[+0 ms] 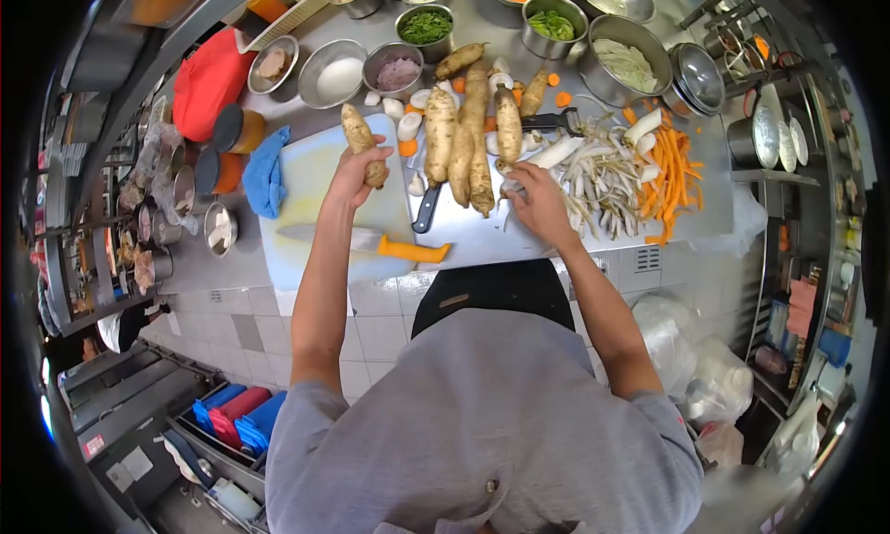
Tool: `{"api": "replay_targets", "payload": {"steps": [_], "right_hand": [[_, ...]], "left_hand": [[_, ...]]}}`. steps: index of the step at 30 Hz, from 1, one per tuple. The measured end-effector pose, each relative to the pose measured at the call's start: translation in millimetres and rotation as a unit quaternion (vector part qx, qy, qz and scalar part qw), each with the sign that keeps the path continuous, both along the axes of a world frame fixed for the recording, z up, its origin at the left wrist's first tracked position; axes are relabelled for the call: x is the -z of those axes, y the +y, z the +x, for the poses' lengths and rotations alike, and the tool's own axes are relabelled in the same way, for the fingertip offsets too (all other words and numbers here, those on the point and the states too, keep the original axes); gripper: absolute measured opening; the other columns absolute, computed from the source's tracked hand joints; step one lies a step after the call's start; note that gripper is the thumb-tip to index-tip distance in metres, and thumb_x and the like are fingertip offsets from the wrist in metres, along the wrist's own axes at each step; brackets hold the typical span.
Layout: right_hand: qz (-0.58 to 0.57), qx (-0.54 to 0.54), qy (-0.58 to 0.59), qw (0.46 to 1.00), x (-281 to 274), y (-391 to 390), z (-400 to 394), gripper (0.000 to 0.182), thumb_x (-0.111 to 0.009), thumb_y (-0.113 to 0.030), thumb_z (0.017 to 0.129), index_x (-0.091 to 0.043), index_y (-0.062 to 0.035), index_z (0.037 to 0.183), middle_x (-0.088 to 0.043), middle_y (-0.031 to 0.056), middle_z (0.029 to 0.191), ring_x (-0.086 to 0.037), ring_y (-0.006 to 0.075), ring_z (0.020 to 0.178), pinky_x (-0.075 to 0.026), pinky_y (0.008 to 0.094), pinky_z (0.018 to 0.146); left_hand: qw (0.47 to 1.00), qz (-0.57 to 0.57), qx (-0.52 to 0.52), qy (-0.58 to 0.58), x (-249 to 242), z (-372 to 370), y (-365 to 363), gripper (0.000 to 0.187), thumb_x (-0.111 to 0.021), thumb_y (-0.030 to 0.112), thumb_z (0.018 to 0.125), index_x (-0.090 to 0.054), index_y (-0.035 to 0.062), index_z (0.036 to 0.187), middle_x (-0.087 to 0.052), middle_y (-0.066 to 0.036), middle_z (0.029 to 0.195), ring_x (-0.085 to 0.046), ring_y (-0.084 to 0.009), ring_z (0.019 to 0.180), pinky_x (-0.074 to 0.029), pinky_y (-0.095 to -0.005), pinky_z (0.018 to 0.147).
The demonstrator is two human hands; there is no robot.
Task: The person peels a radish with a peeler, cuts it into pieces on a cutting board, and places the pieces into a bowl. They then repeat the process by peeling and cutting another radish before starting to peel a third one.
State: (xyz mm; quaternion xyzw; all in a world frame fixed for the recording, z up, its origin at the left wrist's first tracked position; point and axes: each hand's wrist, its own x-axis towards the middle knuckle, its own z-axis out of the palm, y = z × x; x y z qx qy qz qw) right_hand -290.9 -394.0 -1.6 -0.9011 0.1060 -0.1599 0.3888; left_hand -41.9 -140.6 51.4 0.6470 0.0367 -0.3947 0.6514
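Observation:
My left hand [356,172] is wrapped around the lower part of a tan, soil-marked root vegetable [356,128], which it holds up over the white cutting board [306,186]. My right hand [538,200] has its fingers curled at the lower end of another long root [508,126]. Several more unpeeled roots [438,140] lie side by side between my hands. A black-handled peeler [552,121] lies beyond my right hand, beside a white peeled root [556,152]. A knife with a yellow handle [413,248] rests across the board, near a black-handled knife [426,209].
Pale peelings [598,182] and carrot strips [669,177] are heaped on the right. Metal bowls, including one of chopped greens [425,26] and a pot of pale slices [624,61], line the back. A blue cloth [267,172] lies left of the board.

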Motion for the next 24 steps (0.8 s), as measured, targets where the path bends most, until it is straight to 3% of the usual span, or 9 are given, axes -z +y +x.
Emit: {"api": "replay_targets", "payload": {"steps": [1,4,8,11,14,15,19,22,24], "right_hand": [[0.115,0.036,0.064,0.991,-0.5,-3.2,3.4,0.021,-0.068,-0.007,0.083,-0.065,0.0,0.103,-0.062,0.0165,0.116,-0.056,0.0367,0.107,-0.047,0.0428,0.092],[-0.047,0.147,-0.033,0.988,-18.7,-23.8,20.6,0.021,-0.067,-0.006,0.083,-0.062,0.001,0.102,-0.063,0.0171,0.111,-0.056,0.038,0.106,-0.047,0.0434,0.091],[-0.2,0.064,-0.007,0.978,-22.8,-68.7,55.2,0.033,-0.066,-0.003,0.078,-0.057,-0.0017,0.11,-0.064,0.0164,0.103,-0.055,0.037,0.108,-0.045,0.0462,0.092],[-0.215,0.048,0.161,0.962,-10.2,-83.1,74.2,0.029,-0.066,-0.003,0.079,-0.058,-0.0009,0.107,-0.065,0.015,0.105,-0.056,0.0351,0.106,-0.042,0.047,0.093],[-0.225,0.012,0.134,0.965,-0.3,-99.6,82.8,0.024,-0.067,-0.006,0.081,-0.059,-0.0022,0.103,-0.067,0.0132,0.105,-0.056,0.0342,0.109,-0.041,0.0475,0.093],[-0.237,-0.02,0.097,0.966,-4.2,-109.4,82.7,0.021,-0.065,-0.011,0.085,-0.059,-0.0023,0.103,-0.066,0.0169,0.103,-0.059,0.0375,0.104,-0.045,0.0493,0.087],[-0.06,0.039,-0.019,0.997,-51.8,-142.8,59.3,0.02,-0.059,-0.014,0.09,-0.058,-0.0023,0.107,-0.062,0.0243,0.1,-0.061,0.0454,0.087,-0.048,0.0532,0.075],[-0.03,-0.043,0.097,0.994,-90.8,-131.9,-2.8,0.021,-0.059,-0.011,0.087,-0.059,-0.0023,0.107,-0.063,0.0214,0.092,-0.062,0.0442,0.086,-0.049,0.0536,0.076],[-0.075,-0.146,0.133,0.977,-62.5,-101.1,-50.3,0.024,-0.059,-0.007,0.083,-0.061,-0.0049,0.107,-0.063,0.0185,0.087,-0.064,0.041,0.084,-0.05,0.0511,0.076]], "left_hand": [[1.0,0.007,0.001,-0.009,1.0,-5.0,1.5,0.041,-0.074,0.011,0.08,-0.054,0.0074,0.116,-0.054,-0.003,0.088,-0.057,-0.0147,0.073,-0.051,-0.0307,0.063],[0.999,-0.003,-0.012,-0.041,2.9,-18.6,-3.4,0.035,-0.074,0.019,0.085,-0.054,0.0075,0.111,-0.055,-0.002,0.083,-0.057,-0.0136,0.069,-0.051,-0.0295,0.06],[0.999,-0.007,-0.019,-0.033,4.4,-30.3,-7.9,0.044,-0.072,0.032,0.091,-0.051,0.002,0.114,-0.057,-0.004,0.085,-0.056,-0.0128,0.066,-0.048,-0.0289,0.057],[0.997,-0.006,-0.055,-0.059,-7.8,-47.3,-21.9,0.046,-0.067,0.039,0.094,-0.05,0.0014,0.114,-0.057,-0.005,0.086,-0.059,-0.0144,0.069,-0.05,-0.0301,0.06],[0.994,-0.029,-0.091,-0.049,-14.9,-61.6,-28.9,0.046,-0.064,0.041,0.096,-0.048,0.0012,0.114,-0.058,-0.006,0.087,-0.062,-0.0162,0.071,-0.052,-0.0308,0.062],[0.994,-0.02,-0.09,-0.061,-17.5,-66.4,-32.5,0.041,-0.059,0.046,0.097,-0.049,0.0075,0.107,-0.058,-0.007,0.081,-0.061,-0.0166,0.068,-0.052,-0.0301,0.058],[0.997,-0.021,-0.075,-0.019,-26.2,-80.7,-28.3,0.037,-0.062,0.042,0.095,-0.05,0.0103,0.11,-0.053,-0.004,0.092,-0.061,-0.0161,0.075,-0.053,-0.0301,0.06],[0.993,-0.044,-0.106,0.003,-33.8,-103.7,-38.4,0.035,-0.06,0.039,0.096,-0.053,0.0062,0.108,-0.056,-0.006,0.091,-0.06,-0.0149,0.074,-0.054,-0.0308,0.062],[0.993,-0.025,-0.116,0.018,-35.3,-120.6,-50.7,0.038,-0.06,0.038,0.096,-0.052,0.0055,0.113,-0.056,-0.006,0.092,-0.06,-0.0154,0.075,-0.054,-0.0315,0.062]]}}
